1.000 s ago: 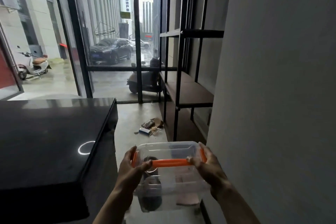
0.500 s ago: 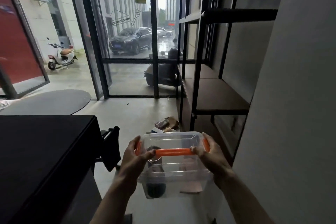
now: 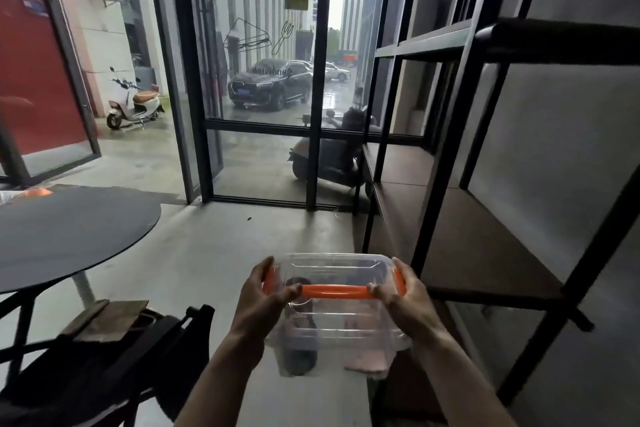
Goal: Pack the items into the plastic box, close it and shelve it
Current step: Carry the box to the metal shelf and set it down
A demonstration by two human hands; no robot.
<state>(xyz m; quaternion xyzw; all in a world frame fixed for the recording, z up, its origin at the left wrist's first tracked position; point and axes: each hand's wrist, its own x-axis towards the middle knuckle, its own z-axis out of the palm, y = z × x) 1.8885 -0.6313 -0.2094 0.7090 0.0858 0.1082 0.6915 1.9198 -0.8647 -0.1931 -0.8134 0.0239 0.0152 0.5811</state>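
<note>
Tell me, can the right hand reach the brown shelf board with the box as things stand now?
Probably yes. The right hand holds the box beside the shelf board, which lies bare, with no post between them.

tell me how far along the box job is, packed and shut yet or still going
Packing and closing look done: the clear plastic box has a dark item and a pinkish item inside, with its lid on and the orange handle across the top. In hand: the left hand and right hand carry it by its ends. Left: setting it on the dark shelf to the right.
</note>
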